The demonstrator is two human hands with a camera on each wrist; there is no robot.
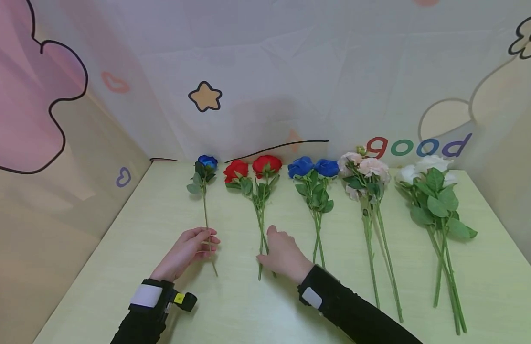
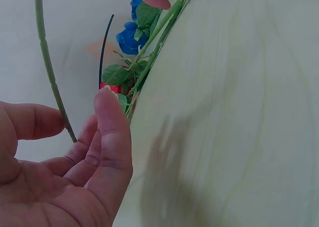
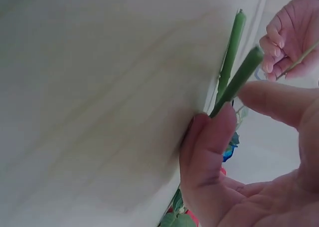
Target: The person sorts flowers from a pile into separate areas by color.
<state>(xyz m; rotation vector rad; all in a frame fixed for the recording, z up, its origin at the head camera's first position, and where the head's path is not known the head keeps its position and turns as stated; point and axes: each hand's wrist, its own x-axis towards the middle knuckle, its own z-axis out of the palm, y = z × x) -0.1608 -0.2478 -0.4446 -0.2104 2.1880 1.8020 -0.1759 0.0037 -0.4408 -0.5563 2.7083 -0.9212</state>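
Note:
At the left, a single blue rose [image 1: 207,162] points its bloom toward the back wall. My left hand [image 1: 187,250] pinches the lower part of its thin green stem [image 2: 48,57] between thumb and fingers. Two red roses [image 1: 267,166] lie to the right with stems crossing. Over the lower ends of those stems is my right hand [image 1: 284,255]; in the right wrist view its thumb and fingers pinch one green stem [image 3: 244,72], while the second stem [image 3: 232,47] shows just beside it. Part of the red roses' stems is hidden behind the right hand.
Right of the red roses lie two blue roses [image 1: 301,166], a pale pink bunch [image 1: 373,168] and a white bunch [image 1: 433,164], stems toward the front. All are on a pale wooden table [image 1: 132,267]. A printed cloth [image 1: 265,71] hangs close behind the blooms.

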